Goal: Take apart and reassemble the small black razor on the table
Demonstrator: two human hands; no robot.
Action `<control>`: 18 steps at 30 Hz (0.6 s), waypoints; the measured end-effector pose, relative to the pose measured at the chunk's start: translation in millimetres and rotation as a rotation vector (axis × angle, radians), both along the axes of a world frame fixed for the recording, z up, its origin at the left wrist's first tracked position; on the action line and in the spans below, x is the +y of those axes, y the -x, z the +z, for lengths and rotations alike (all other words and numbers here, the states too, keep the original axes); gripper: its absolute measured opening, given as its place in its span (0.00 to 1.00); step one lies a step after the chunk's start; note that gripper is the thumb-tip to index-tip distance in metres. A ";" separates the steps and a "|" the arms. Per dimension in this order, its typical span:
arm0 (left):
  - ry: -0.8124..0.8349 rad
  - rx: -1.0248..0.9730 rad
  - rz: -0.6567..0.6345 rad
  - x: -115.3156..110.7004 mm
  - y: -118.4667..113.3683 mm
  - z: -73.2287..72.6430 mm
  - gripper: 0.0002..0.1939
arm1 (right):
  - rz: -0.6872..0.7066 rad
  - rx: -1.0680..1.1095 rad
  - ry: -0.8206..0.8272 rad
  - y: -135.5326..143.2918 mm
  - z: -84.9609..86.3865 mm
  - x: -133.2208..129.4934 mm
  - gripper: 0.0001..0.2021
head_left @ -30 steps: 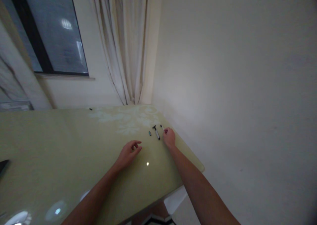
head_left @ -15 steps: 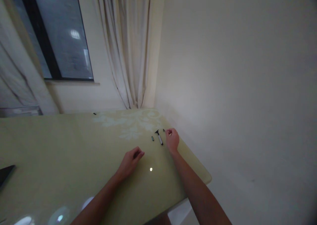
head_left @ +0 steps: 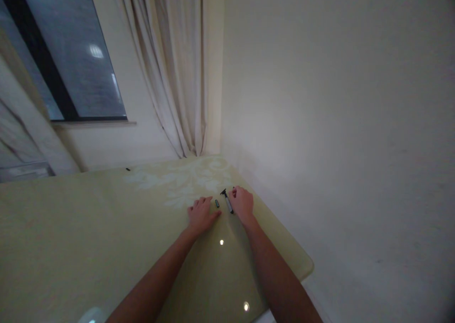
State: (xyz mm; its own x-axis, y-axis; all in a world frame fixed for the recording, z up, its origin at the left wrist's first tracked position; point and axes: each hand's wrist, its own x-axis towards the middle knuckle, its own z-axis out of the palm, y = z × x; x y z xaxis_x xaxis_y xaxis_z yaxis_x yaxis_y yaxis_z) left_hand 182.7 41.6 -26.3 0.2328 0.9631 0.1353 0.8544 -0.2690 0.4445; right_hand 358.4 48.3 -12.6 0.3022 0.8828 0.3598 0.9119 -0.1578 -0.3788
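Note:
A razor (head_left: 228, 203) with a black head and a grey handle lies on the table (head_left: 88, 228). Just left of it is a small dark oblong piece (head_left: 217, 203). My left hand (head_left: 201, 215) is open beside that piece, thumb and fingers spread around its left side, apart from it. Close along the razor's right side, my right hand (head_left: 242, 203) has its fingers curled together. A bit of another small dark piece (head_left: 233, 188) shows at these fingertips; the fingers hide most of it, so its kind is unclear.
A bare wall (head_left: 320, 124) runs along the table's right side. At the back hang a curtain (head_left: 177, 76) and a dark window (head_left: 74, 52). Another small black piece (head_left: 128, 169) lies near the table's far edge.
My left hand has moved forward and right to the oblong piece and opened its fingers. My right hand has shifted slightly left, over the small dark piece. The view has turned a little right.

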 end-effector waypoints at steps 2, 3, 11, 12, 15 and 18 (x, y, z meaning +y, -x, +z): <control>-0.040 0.018 0.014 3.0 -11.9 0.8 0.23 | 0.017 -0.040 0.009 4.5 -1.5 -2.4 0.10; -0.054 0.018 0.011 3.0 -14.8 1.1 0.19 | 0.028 -0.058 0.007 6.6 -3.2 -2.8 0.11; -0.040 0.028 -0.001 -8.3 76.1 -5.2 0.14 | 0.121 -0.053 0.038 10.3 -18.3 -0.6 0.02; -0.035 0.035 0.025 -9.7 99.6 -7.2 0.14 | 0.137 -0.008 0.028 12.7 -18.6 -0.8 0.02; -0.015 0.047 0.164 -14.2 166.3 -10.7 0.16 | 0.227 0.157 -0.007 32.5 -17.3 -2.1 0.02; 0.001 0.060 0.289 -16.7 208.7 -9.0 0.18 | 0.383 0.289 -0.002 73.3 -13.5 -3.3 0.03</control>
